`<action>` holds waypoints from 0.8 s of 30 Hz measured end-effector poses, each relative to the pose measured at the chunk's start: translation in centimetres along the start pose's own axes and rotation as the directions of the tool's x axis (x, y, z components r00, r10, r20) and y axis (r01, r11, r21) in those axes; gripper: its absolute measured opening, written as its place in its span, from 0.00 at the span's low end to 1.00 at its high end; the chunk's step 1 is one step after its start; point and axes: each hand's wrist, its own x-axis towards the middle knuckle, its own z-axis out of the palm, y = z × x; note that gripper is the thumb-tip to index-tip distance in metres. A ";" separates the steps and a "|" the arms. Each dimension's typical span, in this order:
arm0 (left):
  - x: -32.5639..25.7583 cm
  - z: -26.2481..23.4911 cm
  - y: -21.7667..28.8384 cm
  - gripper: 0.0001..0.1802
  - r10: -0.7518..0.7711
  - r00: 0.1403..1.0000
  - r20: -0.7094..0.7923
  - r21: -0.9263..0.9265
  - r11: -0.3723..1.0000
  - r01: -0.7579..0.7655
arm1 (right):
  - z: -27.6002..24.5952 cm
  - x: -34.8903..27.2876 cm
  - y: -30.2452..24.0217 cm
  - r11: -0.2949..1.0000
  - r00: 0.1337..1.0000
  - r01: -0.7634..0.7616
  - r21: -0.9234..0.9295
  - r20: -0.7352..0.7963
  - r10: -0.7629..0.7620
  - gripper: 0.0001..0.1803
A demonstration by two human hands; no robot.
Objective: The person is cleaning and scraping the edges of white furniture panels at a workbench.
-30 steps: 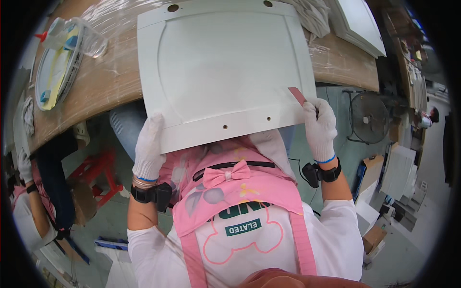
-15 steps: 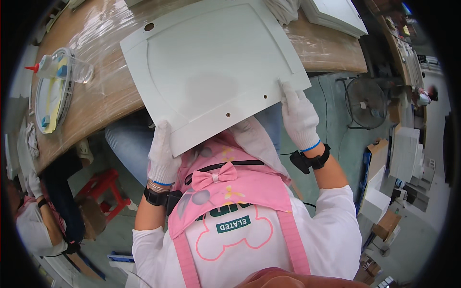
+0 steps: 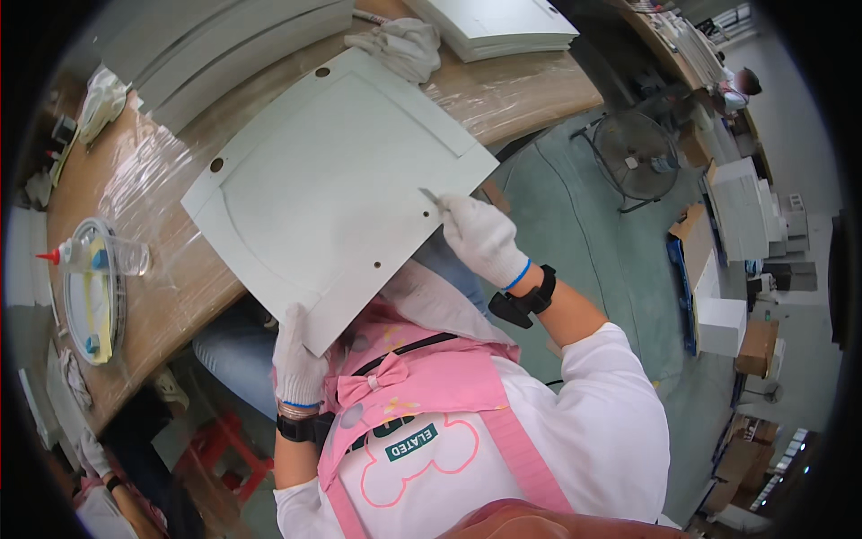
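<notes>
A white cabinet-door panel (image 3: 332, 171) with a recessed arched face rests partly on the table and juts over its near edge toward my lap. Two large round holes show along its far left side, and two small ones near the edge closest to me. My left hand (image 3: 299, 364), in a white knit glove, grips the panel's near left corner, thumb on top. Above the panel's right part, my gloved right hand (image 3: 485, 238) is closed around a small grey blade (image 3: 428, 195), whose tip points at the surface. The blade's handle, if any, is hidden by the fingers.
The brown table (image 3: 193, 260) is wrapped in plastic film. Panel stacks (image 3: 503, 27) and a crumpled white cloth (image 3: 400, 49) lie at the back. A red-tipped clear bottle (image 3: 130, 257) lies across an oval tray (image 3: 68, 305) at left. A floor fan (image 3: 633, 157) stands right; another person works lower left.
My right hand has left the panel's right edge and moved inward over its face, blade showing. The panel has turned and shifted left in view, with my left hand still at its corner.
</notes>
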 end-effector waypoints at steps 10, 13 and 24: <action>-0.4 -0.5 0.2 0.20 -0.051 0.998 0.024 -0.015 0.999 0.052 | -1.3 -0.4 2.7 0.980 0.976 -0.187 -0.069 -0.123 0.177 0.14; 0.5 -0.5 0.1 0.19 -0.053 0.995 -0.081 -0.029 0.998 0.050 | -1.4 -1.3 0.4 0.998 0.993 0.040 -0.055 -0.112 -0.046 0.15; -0.1 0.6 -0.3 0.19 -0.059 0.998 -0.037 -0.123 0.991 0.054 | 1.6 -4.4 -5.0 0.961 0.961 0.243 -0.130 0.171 -0.219 0.30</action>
